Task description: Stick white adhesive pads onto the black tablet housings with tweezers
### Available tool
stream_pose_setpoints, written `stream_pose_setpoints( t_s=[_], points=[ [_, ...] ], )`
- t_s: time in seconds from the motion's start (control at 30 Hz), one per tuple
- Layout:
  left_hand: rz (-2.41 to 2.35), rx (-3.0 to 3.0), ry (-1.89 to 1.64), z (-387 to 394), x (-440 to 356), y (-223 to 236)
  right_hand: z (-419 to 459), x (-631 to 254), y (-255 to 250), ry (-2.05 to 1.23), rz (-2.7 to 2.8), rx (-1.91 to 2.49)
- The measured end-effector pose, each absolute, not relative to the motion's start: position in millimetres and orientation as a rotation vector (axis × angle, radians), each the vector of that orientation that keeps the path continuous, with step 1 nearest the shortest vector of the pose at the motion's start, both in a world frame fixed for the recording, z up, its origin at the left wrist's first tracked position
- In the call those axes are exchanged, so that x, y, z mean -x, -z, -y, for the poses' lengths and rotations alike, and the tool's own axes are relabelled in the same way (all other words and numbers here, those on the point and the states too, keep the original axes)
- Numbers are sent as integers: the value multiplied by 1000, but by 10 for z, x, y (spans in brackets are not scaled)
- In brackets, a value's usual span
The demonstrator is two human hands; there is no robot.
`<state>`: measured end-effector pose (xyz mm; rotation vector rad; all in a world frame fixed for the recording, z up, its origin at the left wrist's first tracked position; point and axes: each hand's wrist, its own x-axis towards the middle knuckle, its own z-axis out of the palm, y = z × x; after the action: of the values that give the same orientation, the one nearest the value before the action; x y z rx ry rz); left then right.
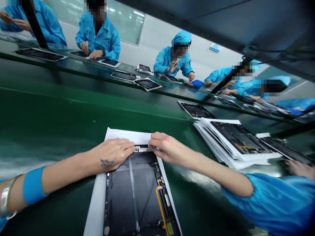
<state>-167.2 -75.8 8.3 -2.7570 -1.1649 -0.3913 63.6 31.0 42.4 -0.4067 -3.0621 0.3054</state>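
Note:
A tablet's open rear housing [134, 193] lies on a white paper sheet [128, 136], with dark panels, a thin grey strip and a yellow flex cable showing. My left hand [113, 154] rests flat at the housing's top edge, with a tattooed wrist behind it, and holds nothing I can see. Facing it, my right hand [167, 147] pinches a thin metal tool [149, 149], possibly tweezers, whose tip meets a small metal part [140, 148] at that edge. Both hands hide part of the edge.
The housing sits on a green conveyor belt [61, 108]. A stack of tablet housings on paper [236, 141] stands to the right, and another housing [197, 109] lies beyond. A co-worker's hand [299, 168] shows at the right edge. Blue-clad co-workers [97, 32] work across the belt.

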Motion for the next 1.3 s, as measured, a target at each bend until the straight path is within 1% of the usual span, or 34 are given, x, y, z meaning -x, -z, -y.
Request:
stream_pose_setpoints(
  t_s=[0.13,0.3,0.47,0.63,0.83,0.93,1.1,1.17,1.3],
  points=[
    [1163,2752,382,751,1666,-60,-170,-765,-254,-495,2899,283],
    [1117,2718,406,756,1669,-48,-176,-934,-191,-501,2839,393],
    [1127,2701,393,755,1669,-57,-219,-920,-175,-584,2703,449],
    [1140,2730,399,746,1678,-86,-226,-739,-144,-510,2717,301],
    [1167,2832,452,689,1758,-60,-250,-623,-92,-543,2749,237],
    [1321,2805,485,668,1836,-18,-267,-662,-66,-528,2707,263],
    [1741,2627,307,603,1925,-24,-272,-865,-32,-573,2482,429],
    [1772,2638,222,533,1916,-84,-259,-980,-41,-580,2445,470],
    [1641,2724,158,346,1876,-224,-211,-1244,-81,-514,2415,545]
  ],
)
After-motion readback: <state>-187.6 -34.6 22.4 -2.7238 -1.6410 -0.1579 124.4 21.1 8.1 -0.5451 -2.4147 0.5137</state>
